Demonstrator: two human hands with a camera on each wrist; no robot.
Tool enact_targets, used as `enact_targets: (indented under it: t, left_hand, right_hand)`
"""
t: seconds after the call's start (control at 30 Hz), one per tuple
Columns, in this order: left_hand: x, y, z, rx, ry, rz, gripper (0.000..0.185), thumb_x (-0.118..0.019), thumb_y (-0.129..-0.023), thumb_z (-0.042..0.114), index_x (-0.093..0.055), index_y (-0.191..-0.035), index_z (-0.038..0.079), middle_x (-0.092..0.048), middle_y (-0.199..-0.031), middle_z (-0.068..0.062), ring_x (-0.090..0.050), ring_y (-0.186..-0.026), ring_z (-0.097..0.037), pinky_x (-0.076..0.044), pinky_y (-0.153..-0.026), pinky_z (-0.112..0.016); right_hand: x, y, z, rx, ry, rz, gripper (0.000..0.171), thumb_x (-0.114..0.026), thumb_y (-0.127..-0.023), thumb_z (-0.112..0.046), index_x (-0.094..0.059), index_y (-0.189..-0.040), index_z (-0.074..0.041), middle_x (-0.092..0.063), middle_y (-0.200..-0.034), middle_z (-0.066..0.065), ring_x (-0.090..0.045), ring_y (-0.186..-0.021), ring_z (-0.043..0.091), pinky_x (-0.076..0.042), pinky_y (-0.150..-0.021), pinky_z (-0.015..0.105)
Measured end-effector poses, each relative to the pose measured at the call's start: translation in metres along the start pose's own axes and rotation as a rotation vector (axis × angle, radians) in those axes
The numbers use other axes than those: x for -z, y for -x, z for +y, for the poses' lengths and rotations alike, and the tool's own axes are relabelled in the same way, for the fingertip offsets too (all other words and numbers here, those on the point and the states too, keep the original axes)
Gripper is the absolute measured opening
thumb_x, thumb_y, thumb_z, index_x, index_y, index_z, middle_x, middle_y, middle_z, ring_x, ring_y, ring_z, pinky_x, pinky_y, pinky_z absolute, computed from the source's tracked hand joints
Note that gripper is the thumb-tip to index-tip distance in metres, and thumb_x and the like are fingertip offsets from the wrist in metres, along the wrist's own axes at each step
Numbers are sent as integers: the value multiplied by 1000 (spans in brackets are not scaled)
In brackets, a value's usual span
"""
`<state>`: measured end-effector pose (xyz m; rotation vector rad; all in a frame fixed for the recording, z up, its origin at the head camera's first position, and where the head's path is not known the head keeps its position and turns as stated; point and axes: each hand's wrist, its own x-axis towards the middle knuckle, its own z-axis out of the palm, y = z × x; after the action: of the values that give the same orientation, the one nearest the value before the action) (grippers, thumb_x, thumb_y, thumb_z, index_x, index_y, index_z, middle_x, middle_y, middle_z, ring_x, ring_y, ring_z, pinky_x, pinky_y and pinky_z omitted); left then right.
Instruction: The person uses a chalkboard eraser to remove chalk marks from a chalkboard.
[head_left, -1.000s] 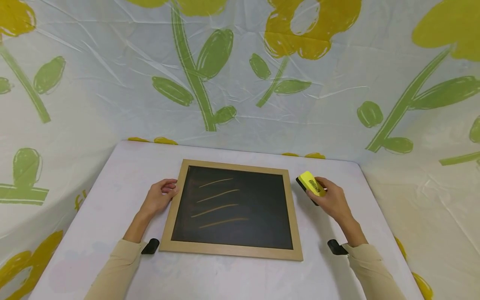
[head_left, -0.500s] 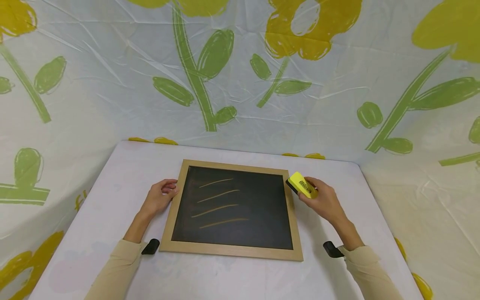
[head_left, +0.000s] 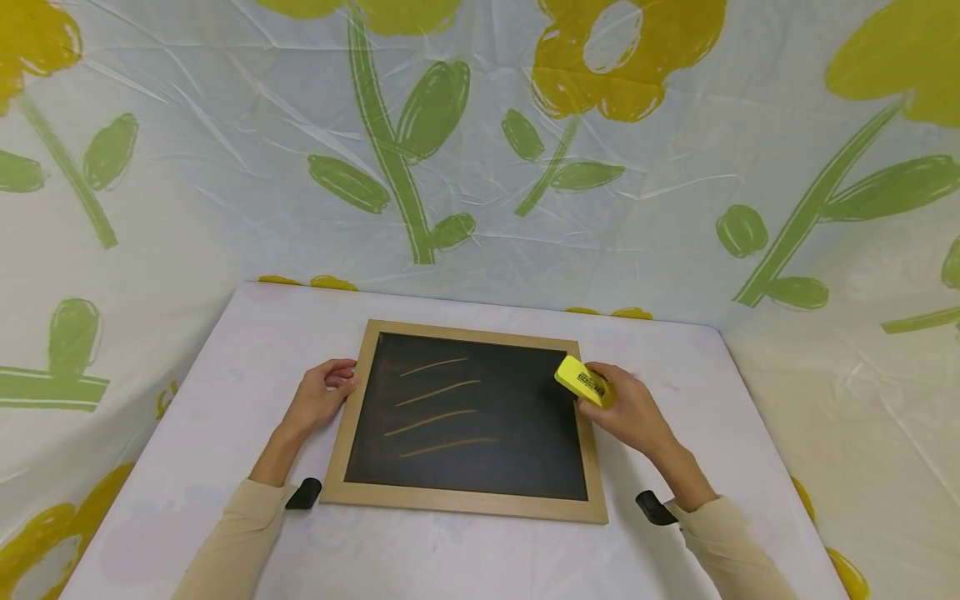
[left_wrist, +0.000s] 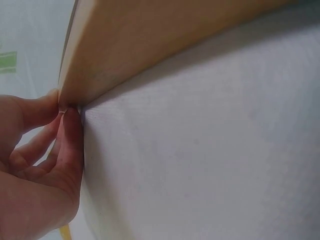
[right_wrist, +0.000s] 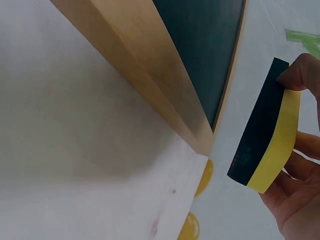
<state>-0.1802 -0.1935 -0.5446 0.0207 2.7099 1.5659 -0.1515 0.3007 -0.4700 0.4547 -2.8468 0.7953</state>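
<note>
Pale wood is seen, in the head view, in the frame (head_left: 465,502) of a chalkboard (head_left: 525,425), which is laid on a white table (head_left: 420,558). Four thin yellowish lines (head_left: 437,392) are drawn to the 9 o'clock side of its centre; all four are whole, so no rubbing out can be judged done, and every stroke is left. By the right hand (head_left: 633,414) a yellow eraser (head_left: 579,379) is held over the board at about 2 o'clock, well apart from the lines. The 9 o'clock edge is gripped by the left hand (head_left: 318,398), so steadying can be judged in place.

From the left wrist, the thumb (left_wrist: 50,102) and fingertips (left_wrist: 73,117) are shown brought close together on the frame's side, near the table; how firmly they are clamped cannot be told.

From the right wrist, the eraser is shown pinched between thumb and fingers. Its dark felt (right_wrist: 259,125) is turned toward 9 o'clock and appears lifted off the board, so contact is judged not yet made.
</note>
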Motion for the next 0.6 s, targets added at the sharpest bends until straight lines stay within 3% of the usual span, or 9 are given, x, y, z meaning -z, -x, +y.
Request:
enact_targets:
  t: [0.2, 0.6]
  left_hand:
    - [1, -1, 0, 8, 4, 0, 36, -67, -99, 8, -61, -130, -8, -67, -112, -24, -64, -95, -30, -47, -72, -22]
    - [2, -4, 1, 3, -2, -12, 37, -67, -100, 9, -60, -131, -8, -67, -112, -23, -64, -95, -30, -47, -74, -24]
  right_hand:
    - [-6, 3, -8, 24, -7, -31, 61, -81, -81, -11, -58, -136, 2, -66, -126, 18, -59, -98, 29, -52, -85, 48]
    - [-15, 11, -23, 77, -3, -105, 69, -85, -79, -11, -55, -141, -3, -63, -130, 13, -59, -107, 28, -54, -91, 49]
